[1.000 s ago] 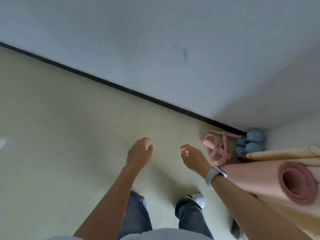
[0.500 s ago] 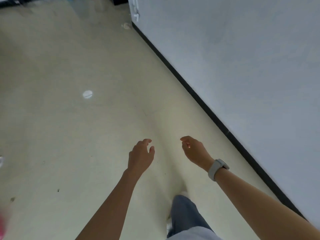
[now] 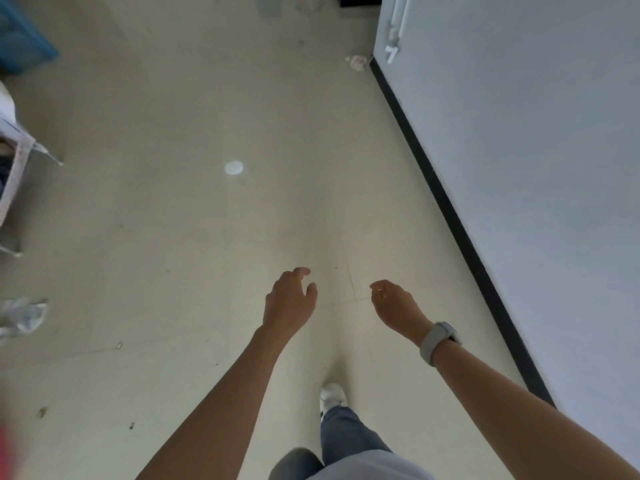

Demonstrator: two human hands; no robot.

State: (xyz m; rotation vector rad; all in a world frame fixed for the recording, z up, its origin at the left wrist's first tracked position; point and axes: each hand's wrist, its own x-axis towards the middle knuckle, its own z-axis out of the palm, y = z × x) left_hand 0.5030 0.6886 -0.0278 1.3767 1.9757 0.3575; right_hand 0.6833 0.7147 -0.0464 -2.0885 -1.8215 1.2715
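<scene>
The left hand point(image 3: 289, 303) and right hand point(image 3: 396, 308) hang side by side over the pale floor point(image 3: 207, 237), fingers loosely curled and holding nothing. A grey watch point(image 3: 437, 342) sits on the right wrist. A white shoe point(image 3: 332, 396) stands on the floor below and between them. A black baseboard point(image 3: 446, 202) and grey wall point(image 3: 519, 133) run along the right. To the left lie crumpled clear plastic point(image 3: 20, 315) and a blue bin point(image 3: 20, 43), both well apart from the hands.

Blue crate point(image 3: 21, 41) top L, white spot point(image 3: 233, 167) mid floor point(image 3: 166, 237), black baseboard point(image 3: 450, 209) along R wall point(image 3: 540, 140)
</scene>
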